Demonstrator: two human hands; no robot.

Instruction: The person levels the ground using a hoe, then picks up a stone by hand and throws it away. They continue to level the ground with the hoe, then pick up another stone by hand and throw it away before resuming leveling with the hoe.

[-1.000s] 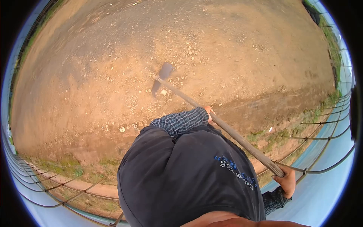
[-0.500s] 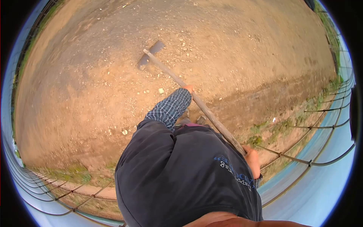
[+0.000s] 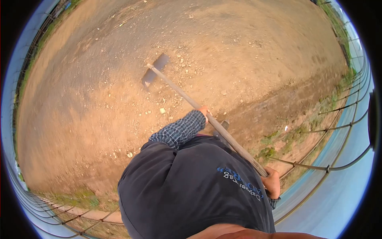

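Note:
A long wooden-handled hoe runs diagonally from my right side out onto the dirt. Its wide grey metal blade is at the far end, over loose soil and small stones. Around the middle of the handle my left hand is closed, its plaid sleeve reaching across from the left. My right hand grips the near end of the handle beside my hip, fingers partly hidden. Beneath the handle, part of a shoe shows in front of my dark vest.
Bare brown ground with scattered stones spreads ahead and to the left. Wire mesh fencing with blue sheeting curves along the right and behind me. Weeds grow by the fence foot.
The hoe blade has come a little closer to me and slightly left. Both hands have shifted slightly right and down in view, still gripping the handle.

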